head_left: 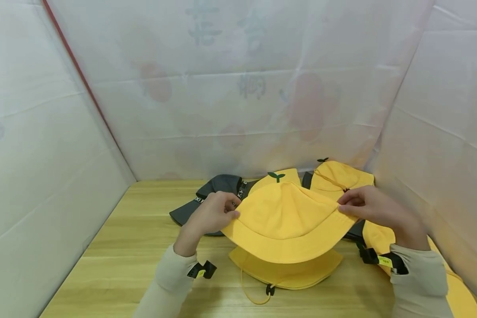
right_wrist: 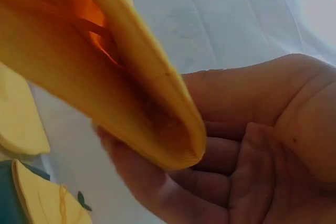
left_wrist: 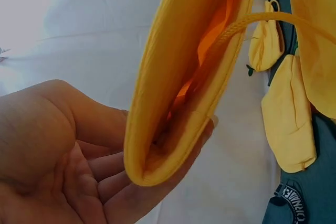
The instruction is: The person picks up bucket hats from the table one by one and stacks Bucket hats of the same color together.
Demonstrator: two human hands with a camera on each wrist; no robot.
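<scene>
Above wooden table [head_left: 115,274]: left hand [head_left: 210,216], right hand [head_left: 375,210] each pinch yellow hat [head_left: 286,221] brim, fingers curled.

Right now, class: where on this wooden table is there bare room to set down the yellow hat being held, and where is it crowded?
Free: the table between the left wall and the left hand. Crowded: the back and right, with the grey hat and yellow hats; another hat lies under the held hat.

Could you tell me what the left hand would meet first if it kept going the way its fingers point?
The left hand points right, into the yellow hat it already pinches at the brim; beyond that, probably the right hand, though depth is unclear.
</scene>
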